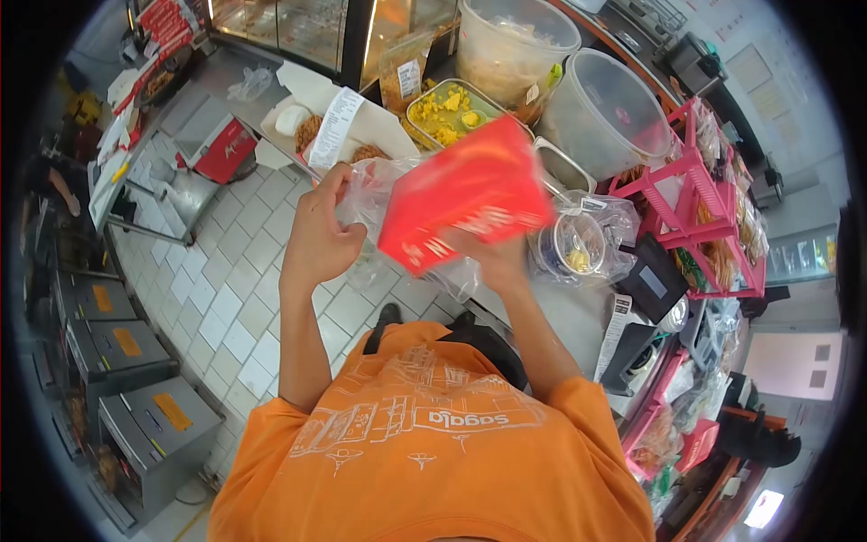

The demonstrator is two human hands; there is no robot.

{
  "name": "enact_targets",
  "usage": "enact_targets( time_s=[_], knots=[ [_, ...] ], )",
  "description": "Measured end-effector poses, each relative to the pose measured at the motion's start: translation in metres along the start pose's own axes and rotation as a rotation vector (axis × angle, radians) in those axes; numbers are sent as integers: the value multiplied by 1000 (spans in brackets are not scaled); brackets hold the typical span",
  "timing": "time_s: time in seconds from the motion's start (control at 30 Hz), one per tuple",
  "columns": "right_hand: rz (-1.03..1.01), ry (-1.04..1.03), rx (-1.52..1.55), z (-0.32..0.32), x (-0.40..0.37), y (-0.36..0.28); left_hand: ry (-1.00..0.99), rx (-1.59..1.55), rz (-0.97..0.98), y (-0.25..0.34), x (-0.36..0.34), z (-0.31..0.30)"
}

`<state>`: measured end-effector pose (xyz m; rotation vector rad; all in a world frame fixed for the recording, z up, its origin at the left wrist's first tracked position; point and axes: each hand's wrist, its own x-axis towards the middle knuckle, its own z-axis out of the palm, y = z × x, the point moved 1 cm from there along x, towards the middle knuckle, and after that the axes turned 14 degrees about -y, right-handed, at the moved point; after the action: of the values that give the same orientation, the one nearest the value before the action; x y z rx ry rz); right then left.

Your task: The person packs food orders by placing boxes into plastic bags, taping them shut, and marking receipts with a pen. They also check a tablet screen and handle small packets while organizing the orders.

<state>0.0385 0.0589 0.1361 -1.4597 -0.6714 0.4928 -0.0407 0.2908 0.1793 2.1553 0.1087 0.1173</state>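
In front of you runs the metal counter [578, 312], with a pink rack [682, 203] towards its right end. Near the rack, at the back, stand a translucent tub with pale contents [515, 45] and a second translucent tub [601, 113]. The red box [470, 190] is up in front of you, tilted, between you and the food (its lettering is smeared by blur). Past its left side sits an open white box [390, 129] with fried pieces inside; behind the red box lies a metal tray [488, 98] of yellow food. A clear plastic bag [361, 194] hangs between your hands. Your right hand [492, 257] is clamped on the red box's lower edge, the fingertips too blurred to place. Your left hand [318, 226] is beside the bag, thumb and forefinger apart; you cannot tell whether they touch it. The smallest, a printed receipt [336, 126], leans on the white box.
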Motion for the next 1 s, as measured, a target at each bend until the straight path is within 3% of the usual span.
enact_targets(
  time_s=[0.07, 0.17, 0.23, 0.27, 0.33, 0.37, 0.43, 0.47, 0.5, 0.53, 0.57, 0.63, 0.67, 0.7, 0.73, 0.77, 0.8, 0.83, 0.9, 0.93, 0.97, 1.0],
  knots=[
    [-247, 146, -580, 14, 40, 15, 49, 14, 52, -5, 4, -7],
    [-164, -202, -1144, 16, 67, 104, 25, -23, 144, -19, 3, 7],
    [-276, -167, -1109, 27, 67, 102, 35, -240, 232, -42, 19, 31],
    [-144, -190, -1149, 29, 71, 94, 55, 21, 254, -72, 27, 27],
    [39, -124, -1165, 33, 47, 78, 315, -616, 205, -93, 36, 21],
    [-33, -58, -1062, 35, 32, 70, 252, -622, 228, -86, 40, 22],
    [-114, 10, -983, 33, 23, 70, 331, -568, 369, -60, 41, 15],
    [-226, 54, -1302, 34, 25, 84, 324, -575, 380, -47, 34, 15],
    [-340, 93, -1613, 38, 27, 103, 109, -580, 336, -22, 19, 23],
    [-240, 127, -1642, 41, 35, 120, -116, -569, 291, -6, 8, 30],
    [-232, 145, -1636, 42, 42, 109, -132, -560, 295, -3, 0, 33],
    [488, -386, -1461, 37, 52, 83, -270, -606, 474, -5, -18, 43],
    [414, -358, -1543, 37, 52, 90, -277, -608, 467, -6, -17, 35],
    [433, -352, -1529, 39, 49, 97, -142, -730, 338, -9, -12, 19],
    [316, -229, -1402, 36, 48, 101, -18, -847, 213, -14, -3, 6],
    [201, -84, -1291, 25, 48, 102, 16, -979, 305, -33, 10, -9],
    [282, -67, -1398, 19, 45, 121, 38, -1119, 391, -51, 18, -20],
    [322, -1, -1410, 0, 33, 107, -12, -1092, 428, -53, 17, -24],
    [317, -265, -885, -24, -4, 57, -129, -1079, 477, -45, 12, -29],
    [219, -242, -961, -34, -35, 19, -236, -1234, 509, -31, 3, -25],
    [249, -208, -972, -38, -58, -16, -333, -1390, 532, -14, -4, -17],
    [465, -217, -981, -39, -78, -45, -364, -1412, 527, 3, -8, -10]
  ],
)
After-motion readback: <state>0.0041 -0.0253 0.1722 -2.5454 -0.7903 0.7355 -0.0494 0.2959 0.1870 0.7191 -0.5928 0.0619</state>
